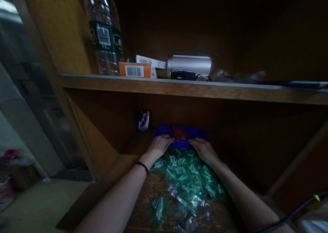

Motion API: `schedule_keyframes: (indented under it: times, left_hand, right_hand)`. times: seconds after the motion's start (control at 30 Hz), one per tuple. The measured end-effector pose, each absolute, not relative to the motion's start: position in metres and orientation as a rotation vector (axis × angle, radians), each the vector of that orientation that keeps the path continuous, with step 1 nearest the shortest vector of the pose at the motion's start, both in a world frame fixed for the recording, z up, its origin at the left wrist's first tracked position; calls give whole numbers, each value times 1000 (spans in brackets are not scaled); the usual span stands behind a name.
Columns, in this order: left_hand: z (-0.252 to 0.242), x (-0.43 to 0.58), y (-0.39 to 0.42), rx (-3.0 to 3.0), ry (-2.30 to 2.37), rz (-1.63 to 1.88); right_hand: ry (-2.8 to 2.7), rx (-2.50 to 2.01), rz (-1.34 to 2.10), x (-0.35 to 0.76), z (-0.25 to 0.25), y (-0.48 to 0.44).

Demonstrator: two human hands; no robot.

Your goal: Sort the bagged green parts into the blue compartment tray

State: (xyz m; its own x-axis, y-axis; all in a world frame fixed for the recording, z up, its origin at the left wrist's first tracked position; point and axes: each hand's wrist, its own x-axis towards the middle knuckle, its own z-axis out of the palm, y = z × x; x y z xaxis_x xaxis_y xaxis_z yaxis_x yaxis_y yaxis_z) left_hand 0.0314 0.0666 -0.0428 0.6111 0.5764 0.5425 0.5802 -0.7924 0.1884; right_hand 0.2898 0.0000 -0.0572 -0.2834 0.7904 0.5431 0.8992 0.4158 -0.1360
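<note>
Deep in the lower part of a wooden cabinet stands a blue plastic tray (182, 144) that looks divided into sections. Something reddish-brown (180, 134) lies in its middle section. My left hand (161, 143) grips the tray's front edge on the left, fingers closed over the rim. On the right, my right hand (202, 147) holds the same edge in a like way. Between my forearms spreads a heap of small clear packets with green and white pieces (188, 171), reaching up to the tray's front. One such packet (159, 207) lies apart, nearer to me.
On the shelf (179, 86) above stand a clear bottle with a green label (106, 35), an orange box (135, 70), a silver cylinder (190, 65) and a black object (183, 76). A pixelated patch covers something left of the tray. A black cable (294, 212) crosses at lower right.
</note>
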Motion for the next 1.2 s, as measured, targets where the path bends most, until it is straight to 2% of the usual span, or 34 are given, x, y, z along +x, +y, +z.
schedule_keyframes:
  times: [0.33,0.7,1.2]
  left_hand:
    - [-44,32,69,-2817,-1018,-884]
    - [-43,22,70,-2923,-755,-1038]
    - [-40,34,65,-2766,-990,-851]
  right_hand:
    - [-2130,-1532,-320,288,-56,3]
    - [-2167,-1271,-162,296,-53,-1]
    - [-2148,-1507,-303,285,-52,-2]
